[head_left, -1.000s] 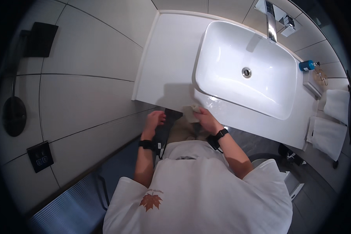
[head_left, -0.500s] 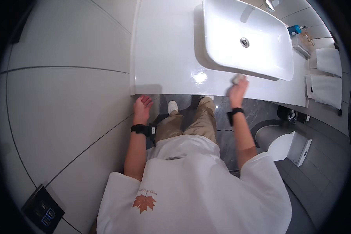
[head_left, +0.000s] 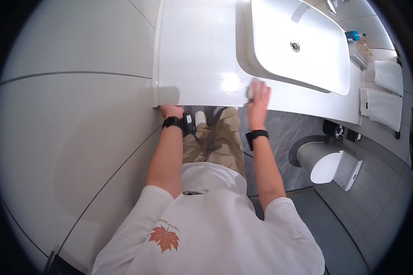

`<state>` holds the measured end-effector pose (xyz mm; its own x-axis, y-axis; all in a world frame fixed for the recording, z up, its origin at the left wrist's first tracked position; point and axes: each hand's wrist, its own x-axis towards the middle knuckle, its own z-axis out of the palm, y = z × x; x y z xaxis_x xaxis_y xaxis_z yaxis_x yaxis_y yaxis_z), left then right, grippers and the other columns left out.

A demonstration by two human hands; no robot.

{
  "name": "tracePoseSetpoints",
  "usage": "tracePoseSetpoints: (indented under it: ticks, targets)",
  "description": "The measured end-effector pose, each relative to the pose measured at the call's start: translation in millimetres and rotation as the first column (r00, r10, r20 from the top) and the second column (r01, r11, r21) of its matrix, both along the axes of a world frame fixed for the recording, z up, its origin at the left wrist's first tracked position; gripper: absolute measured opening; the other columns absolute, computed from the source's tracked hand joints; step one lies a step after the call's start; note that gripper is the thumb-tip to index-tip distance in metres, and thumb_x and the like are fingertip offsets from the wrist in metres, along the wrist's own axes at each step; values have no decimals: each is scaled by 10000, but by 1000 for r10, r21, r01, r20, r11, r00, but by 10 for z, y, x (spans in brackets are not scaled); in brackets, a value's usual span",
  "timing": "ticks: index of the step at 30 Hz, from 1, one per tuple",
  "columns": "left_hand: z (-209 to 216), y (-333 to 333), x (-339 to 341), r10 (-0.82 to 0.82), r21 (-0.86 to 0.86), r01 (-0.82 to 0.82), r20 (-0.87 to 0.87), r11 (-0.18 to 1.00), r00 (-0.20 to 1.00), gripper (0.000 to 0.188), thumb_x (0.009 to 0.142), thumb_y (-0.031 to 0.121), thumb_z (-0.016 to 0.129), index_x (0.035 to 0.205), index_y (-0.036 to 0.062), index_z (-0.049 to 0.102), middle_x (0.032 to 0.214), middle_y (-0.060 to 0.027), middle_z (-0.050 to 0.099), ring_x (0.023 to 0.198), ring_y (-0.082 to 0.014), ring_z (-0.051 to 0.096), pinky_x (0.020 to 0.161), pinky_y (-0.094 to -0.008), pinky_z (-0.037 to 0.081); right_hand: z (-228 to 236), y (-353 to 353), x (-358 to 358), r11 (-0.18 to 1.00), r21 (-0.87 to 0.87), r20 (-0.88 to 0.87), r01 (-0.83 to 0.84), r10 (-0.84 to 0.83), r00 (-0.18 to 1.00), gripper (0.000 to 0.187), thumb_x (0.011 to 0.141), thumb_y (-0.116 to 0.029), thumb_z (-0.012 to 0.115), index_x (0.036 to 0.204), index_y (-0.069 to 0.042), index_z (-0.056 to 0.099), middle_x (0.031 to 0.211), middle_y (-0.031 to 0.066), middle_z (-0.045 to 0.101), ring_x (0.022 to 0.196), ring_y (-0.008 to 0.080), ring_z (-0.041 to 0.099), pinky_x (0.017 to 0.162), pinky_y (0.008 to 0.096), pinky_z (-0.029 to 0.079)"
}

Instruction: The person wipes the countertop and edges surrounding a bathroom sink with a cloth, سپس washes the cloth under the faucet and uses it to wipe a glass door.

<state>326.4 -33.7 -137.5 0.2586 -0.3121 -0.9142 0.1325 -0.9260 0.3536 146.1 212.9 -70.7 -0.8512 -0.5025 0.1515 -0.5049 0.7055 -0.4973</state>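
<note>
My right hand (head_left: 259, 101) lies over a small off-white pad (head_left: 253, 86), pressing it on the white countertop (head_left: 197, 59) just in front of the basin. The pad shows beside my fingers; whether it is a sponge or a folded cloth I cannot make out. My left hand (head_left: 171, 111) is at the counter's front left corner, knuckles up, its fingers mostly hidden from view. Both wrists wear black bands. The white basin (head_left: 303, 68) with a metal drain stands on the counter to the far right.
On the left rises a tiled wall (head_left: 78, 119). A blue bottle (head_left: 352, 35) stands by a small ledge beyond the basin, and white towels (head_left: 384, 107) hang at the right. A white toilet (head_left: 326, 167) is on the floor to the lower right.
My right hand has slid left along the counter's front with the pad. My left hand has turned over, from loosely curled fingers to knuckles up at the counter corner. The view has shifted slightly.
</note>
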Motion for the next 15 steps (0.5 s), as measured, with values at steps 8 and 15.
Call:
tracePoseSetpoints:
  ticks: [8, 15]
  targets:
    - [-3, -77, -46, -299, 46, 305, 379, 951, 876, 218, 879, 118, 673, 999, -63, 663, 1091, -189, 713, 904, -264, 721, 754, -357, 584, 254, -961, 483, 825, -86, 168, -558, 564, 808, 817, 705, 140, 520, 1449, -198, 509, 1574, 95, 366, 1441, 439, 289, 1202, 547, 236]
    - [390, 24, -257, -223, 129, 183, 487, 974, 845, 231, 869, 124, 682, 1042, -28, 671, 1116, -169, 711, 1000, -294, 710, 815, -382, 588, -16, -2136, -418, 807, -83, -61, -584, 581, 812, 743, 737, 116, 536, 1418, -183, 531, 1508, 127, 440, 1376, 445, 365, 1162, 536, 300]
